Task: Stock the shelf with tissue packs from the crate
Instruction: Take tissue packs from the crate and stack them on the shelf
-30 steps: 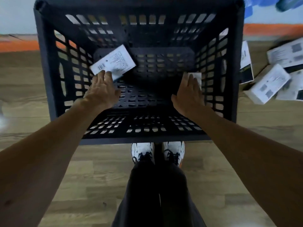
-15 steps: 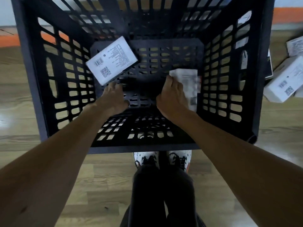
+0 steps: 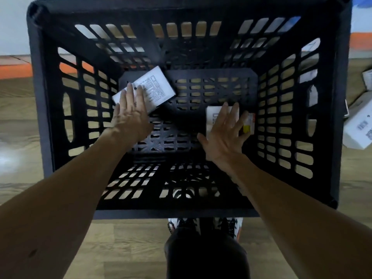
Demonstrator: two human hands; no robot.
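I look straight down into a black lattice crate [image 3: 340, 109]. Two white tissue packs lie on its bottom. One tissue pack [image 3: 157, 89] leans at the far left corner, and my left hand [image 3: 129, 115] lies over its near end with straight fingers. The other tissue pack [image 3: 213, 117] lies at the right with a yellow and red patch on its side. My right hand [image 3: 223, 135] is spread flat over it, fingers straight. Neither hand curls round a pack.
The crate stands on a wooden floor [image 3: 128, 240]. More white tissue packs [image 3: 358, 129] lie on the floor just right of the crate. My shoes [image 3: 231, 224] and dark trousers show below the crate's near edge. An orange stripe [image 3: 14, 70] runs along the far wall.
My left hand has reached forward onto the left pack. My right hand, curled beside the right pack half a second ago, now lies spread flat over it.
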